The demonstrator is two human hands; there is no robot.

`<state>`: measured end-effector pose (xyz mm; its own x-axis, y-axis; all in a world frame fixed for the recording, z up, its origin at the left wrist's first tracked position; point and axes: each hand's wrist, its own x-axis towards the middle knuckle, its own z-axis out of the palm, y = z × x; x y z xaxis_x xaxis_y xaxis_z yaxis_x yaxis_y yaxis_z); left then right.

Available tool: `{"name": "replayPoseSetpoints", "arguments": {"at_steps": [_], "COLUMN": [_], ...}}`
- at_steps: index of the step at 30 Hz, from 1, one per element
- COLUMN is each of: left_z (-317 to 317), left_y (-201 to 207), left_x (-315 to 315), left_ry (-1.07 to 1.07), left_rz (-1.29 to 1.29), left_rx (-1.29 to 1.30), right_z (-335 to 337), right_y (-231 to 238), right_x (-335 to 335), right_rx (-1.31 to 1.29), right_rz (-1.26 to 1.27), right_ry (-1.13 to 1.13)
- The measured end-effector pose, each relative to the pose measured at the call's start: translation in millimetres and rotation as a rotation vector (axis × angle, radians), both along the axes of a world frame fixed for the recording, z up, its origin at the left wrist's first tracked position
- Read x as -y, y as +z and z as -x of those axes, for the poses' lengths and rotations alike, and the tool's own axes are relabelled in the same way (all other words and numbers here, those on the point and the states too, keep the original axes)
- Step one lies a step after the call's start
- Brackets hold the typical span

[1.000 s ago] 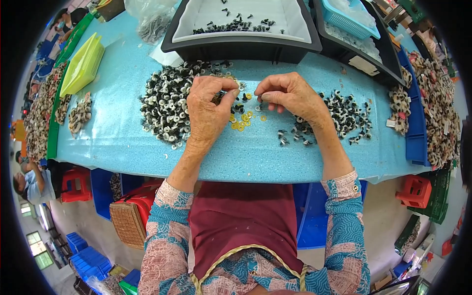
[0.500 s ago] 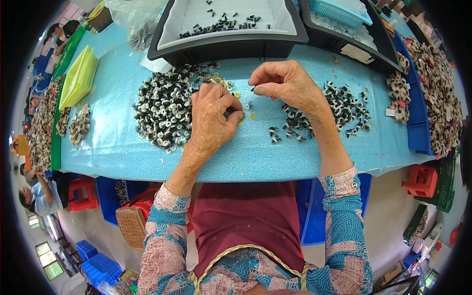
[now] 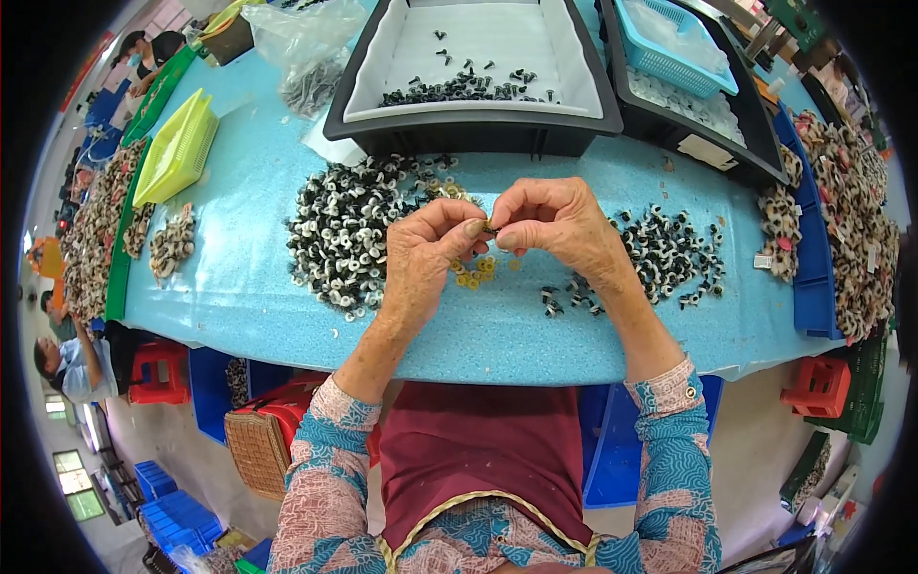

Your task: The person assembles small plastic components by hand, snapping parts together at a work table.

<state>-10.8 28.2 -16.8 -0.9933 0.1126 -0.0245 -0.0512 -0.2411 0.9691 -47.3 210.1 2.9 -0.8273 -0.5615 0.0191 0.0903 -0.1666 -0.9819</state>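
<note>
One small dark piece (image 3: 491, 230), pinched between the left grip (image 3: 421, 251) and right grip (image 3: 566, 230), seems light, stiff and slippery, best held by its edges.

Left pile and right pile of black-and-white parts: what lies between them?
Yellow rings, the left hand and the right hand, in the head view.

Wide fisheye view downward from head

Your speckled blue table (image 3: 516, 344) bears heaps of small black-and-white pieces (image 3: 335, 230), yellow rings (image 3: 470, 276) and a rectangular black tray (image 3: 478, 143).
</note>
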Motion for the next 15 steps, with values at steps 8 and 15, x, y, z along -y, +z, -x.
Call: {"name": "replayPoseSetpoints", "arguments": {"at_steps": [8, 15], "left_z": [3.6, 4.0], "left_y": [0.1, -3.3], "left_x": [1.3, 8.3], "left_ry": [-0.048, -0.182], "left_rz": [-0.053, -0.314], "left_rx": [0.020, 0.157], "right_z": [4.0, -1.9], "right_y": [-3.4, -3.7], "right_x": [-0.7, 5.0], "right_rx": [-0.090, -0.249], "right_rz": [-0.074, -0.027], "right_ry": [-0.037, -0.048]}}
